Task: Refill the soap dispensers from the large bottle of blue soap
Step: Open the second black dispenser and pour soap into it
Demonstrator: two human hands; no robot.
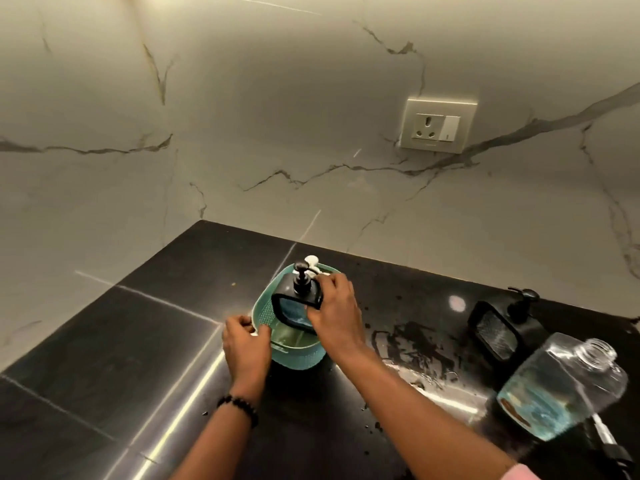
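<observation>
Right hand (334, 311) pinches a black-topped soap dispenser (298, 303) over a teal basket (294, 356) the left hand (245, 342) grips; likely heavy, slippery, best held by its shoulders.

The light is dim and yellowish, bright streaks shine on the black countertop (104, 341), the marble wall (242, 116) bends at the edges, and everything looks slightly blurry.

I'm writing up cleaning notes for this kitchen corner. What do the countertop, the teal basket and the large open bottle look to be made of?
Countertop: polished black stone, probably granite; mirror-like glare streaks and seams.
Teal basket: likely moulded plastic, matte, with perforated walls.
Large bottle: clear and glossy, blue soap showing through; plastic or glass, hard to tell.
</observation>
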